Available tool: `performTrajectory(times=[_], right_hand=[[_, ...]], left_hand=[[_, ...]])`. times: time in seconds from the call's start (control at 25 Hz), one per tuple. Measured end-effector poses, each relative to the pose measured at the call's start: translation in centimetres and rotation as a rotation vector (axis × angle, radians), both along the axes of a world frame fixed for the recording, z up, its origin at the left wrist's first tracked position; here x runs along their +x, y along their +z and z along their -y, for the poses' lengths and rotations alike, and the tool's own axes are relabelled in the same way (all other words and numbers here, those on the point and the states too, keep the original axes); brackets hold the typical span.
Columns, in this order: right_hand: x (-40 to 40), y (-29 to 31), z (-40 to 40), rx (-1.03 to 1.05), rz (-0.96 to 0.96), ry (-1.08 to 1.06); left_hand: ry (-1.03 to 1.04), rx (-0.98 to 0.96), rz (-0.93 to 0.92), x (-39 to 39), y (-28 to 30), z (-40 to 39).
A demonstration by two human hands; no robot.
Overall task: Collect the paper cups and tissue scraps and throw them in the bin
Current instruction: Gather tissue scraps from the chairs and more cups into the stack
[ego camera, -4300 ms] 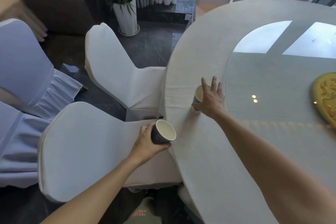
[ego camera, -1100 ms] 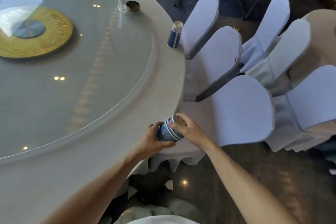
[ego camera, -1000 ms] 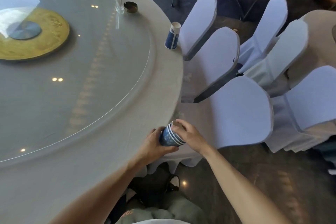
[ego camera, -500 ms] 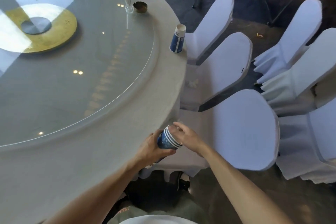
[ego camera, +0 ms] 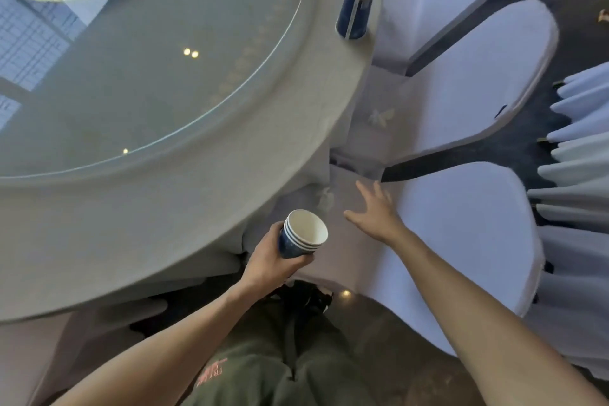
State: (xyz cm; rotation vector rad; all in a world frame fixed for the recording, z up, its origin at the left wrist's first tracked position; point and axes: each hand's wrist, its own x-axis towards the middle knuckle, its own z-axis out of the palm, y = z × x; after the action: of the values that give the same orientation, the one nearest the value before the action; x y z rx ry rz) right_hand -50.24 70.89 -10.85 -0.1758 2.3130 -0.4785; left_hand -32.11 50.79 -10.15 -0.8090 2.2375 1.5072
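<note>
My left hand (ego camera: 268,263) grips a nested stack of blue paper cups (ego camera: 301,234), mouths tilted up and to the right, just off the table's edge. My right hand (ego camera: 375,212) is spread open, palm down, above the seat of the nearest chair. A crumpled white tissue scrap (ego camera: 324,199) lies on that seat, just left of my fingers. A second tissue scrap (ego camera: 380,117) rests on the seat of the chair behind. A taller stack of blue paper cups (ego camera: 357,2) stands on the table rim at the top.
The round table (ego camera: 270,145) with a glass turntable (ego camera: 158,53) fills the left. White-covered chairs (ego camera: 468,234) crowd along its right side, with more pleated covers (ego camera: 580,155) at the far right. Dark floor shows below, by my legs. No bin is in view.
My right hand has let go of the cup stack and moved right and forward over the chair seat, fingers spread. The left hand keeps the stack. My view has tipped downward.
</note>
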Motion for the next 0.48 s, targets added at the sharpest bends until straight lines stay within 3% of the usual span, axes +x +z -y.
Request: performTrajectory(times=[0.36,0.48], right_hand=[[-4.4,-16.0,4.3,0.163,-0.089,0.468],[-4.4,-21.3,5.5,0.19,-0.032,0.514]], left_hand=[[0.0,-0.002,0.127,-4.0,-11.0,0.8],[0.041,0.036,0.173,-5.1,-14.0,1.4]])
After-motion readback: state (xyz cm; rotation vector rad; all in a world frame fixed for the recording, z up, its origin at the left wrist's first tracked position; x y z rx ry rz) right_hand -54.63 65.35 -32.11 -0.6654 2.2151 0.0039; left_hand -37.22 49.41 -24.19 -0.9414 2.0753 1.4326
